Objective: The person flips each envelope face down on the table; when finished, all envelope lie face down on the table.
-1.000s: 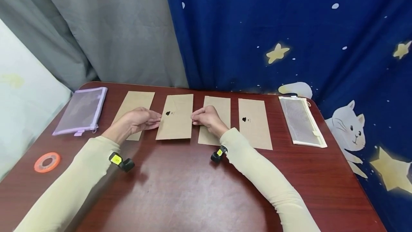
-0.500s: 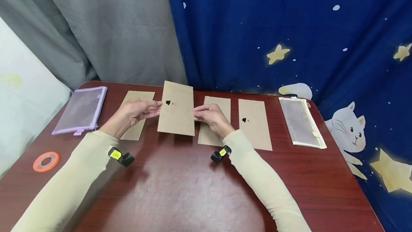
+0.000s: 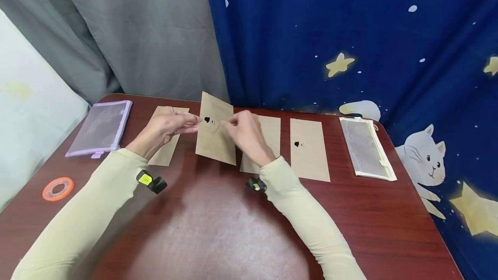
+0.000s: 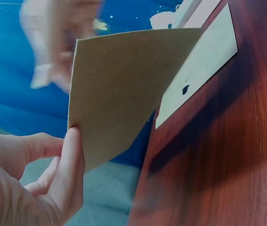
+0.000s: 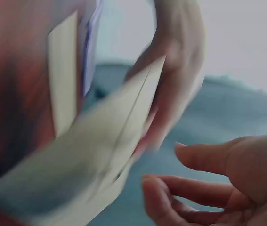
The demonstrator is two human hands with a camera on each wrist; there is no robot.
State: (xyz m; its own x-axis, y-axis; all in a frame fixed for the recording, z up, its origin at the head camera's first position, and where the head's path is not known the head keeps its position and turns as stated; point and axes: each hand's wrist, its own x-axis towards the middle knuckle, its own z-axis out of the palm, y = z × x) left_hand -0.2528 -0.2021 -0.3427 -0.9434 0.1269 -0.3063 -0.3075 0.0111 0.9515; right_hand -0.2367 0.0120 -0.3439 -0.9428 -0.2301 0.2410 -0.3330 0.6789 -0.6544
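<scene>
My left hand pinches a brown paper envelope by its left edge, thumb on one face. The envelope is raised and tilted over the wooden table; a small black hat print shows beside the left fingertips. In the right wrist view its flap and a slit along it show, blurred. My right hand is in front of the envelope's right part, overlapping it in the head view. Thumb and index finger stand apart in the right wrist view, with nothing between them, close to the envelope's edge.
More brown envelopes lie in a row: one at left, one behind my right hand, one further right. A purple mesh pouch and an orange ring are at left. A cream mesh pouch lies far right.
The envelope has risen from close to the table and turned at an angle. My right hand has let go of its right edge and moved up in front of it; the left still grips.
</scene>
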